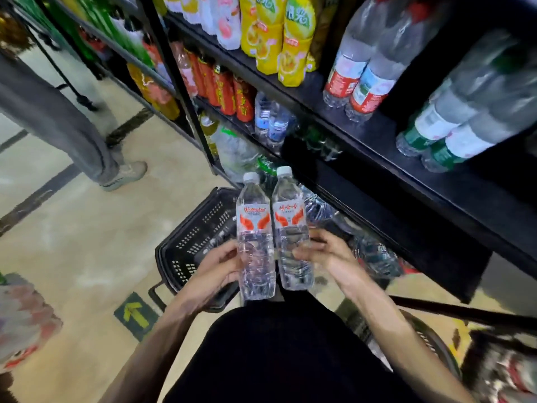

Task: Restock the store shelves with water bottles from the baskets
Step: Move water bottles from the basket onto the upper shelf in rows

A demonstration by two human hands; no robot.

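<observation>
Though crowded — black shelves (377,132), beige floor (87,242)

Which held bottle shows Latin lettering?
The left bottle, in the left hand; the right bottle, in the right hand, shows red Chinese characters.

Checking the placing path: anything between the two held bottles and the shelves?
Nothing visible. The left hand holds the left bottle, the right hand the right bottle, both above the basket, open air up to the shelves. The lowest level behind them already holds clear bottles, so room there looks tight.
</observation>
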